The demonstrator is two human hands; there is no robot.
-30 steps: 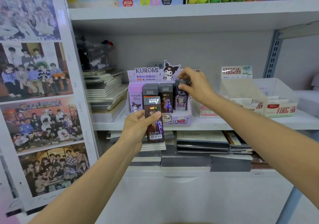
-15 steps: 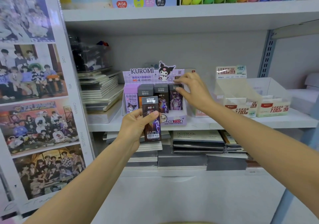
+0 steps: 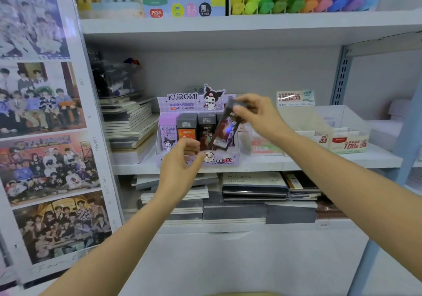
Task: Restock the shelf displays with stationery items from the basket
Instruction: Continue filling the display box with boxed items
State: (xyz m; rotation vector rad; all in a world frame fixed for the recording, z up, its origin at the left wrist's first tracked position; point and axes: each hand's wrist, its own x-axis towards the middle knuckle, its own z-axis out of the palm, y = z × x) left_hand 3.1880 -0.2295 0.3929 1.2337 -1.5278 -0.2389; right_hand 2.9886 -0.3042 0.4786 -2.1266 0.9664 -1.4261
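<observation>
Placing is in hand: a dark box (image 3: 225, 131) is pinched at its top by the right grip (image 3: 258, 117) and held tilted over the display's (image 3: 198, 160) right end. Next it must be turned upright and lowered in. One purple pack (image 3: 167, 133) and two dark packs (image 3: 189, 126) are stood inside the display. The left grip (image 3: 180, 165) is loosely curled and empty in front.

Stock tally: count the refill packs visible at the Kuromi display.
4. Three stand in the Kuromi display: purple pack, orange pack, dark pack, left to right. The right hand holds a tilted pack over its right end; more may hide behind.
</observation>
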